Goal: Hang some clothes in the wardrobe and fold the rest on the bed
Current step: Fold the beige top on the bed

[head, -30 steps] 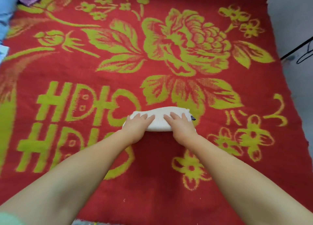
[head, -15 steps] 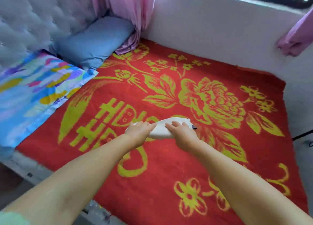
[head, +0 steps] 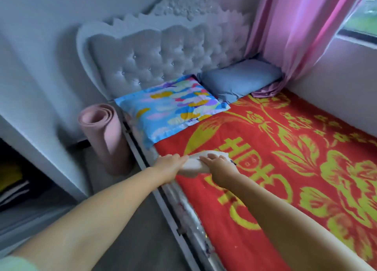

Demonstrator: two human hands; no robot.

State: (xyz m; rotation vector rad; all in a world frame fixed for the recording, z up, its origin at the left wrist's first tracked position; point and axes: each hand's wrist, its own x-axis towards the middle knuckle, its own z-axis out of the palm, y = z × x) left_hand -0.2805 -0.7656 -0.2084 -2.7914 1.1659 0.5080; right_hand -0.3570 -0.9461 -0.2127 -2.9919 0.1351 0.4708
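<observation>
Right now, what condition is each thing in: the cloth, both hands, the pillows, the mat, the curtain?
White garment: folded into a small bundle, gripped at both ends.
Left hand: closed on the garment's left end.
Right hand: closed on its right end.
Red blanket: spread flat over the bed.
Colourful pillow: lying flat by the headboard.
Blue pillow: lying flat, in the corner.
Pink mat: rolled up, standing on end beside the bed.
Pink curtain: hanging, drawn aside.
</observation>
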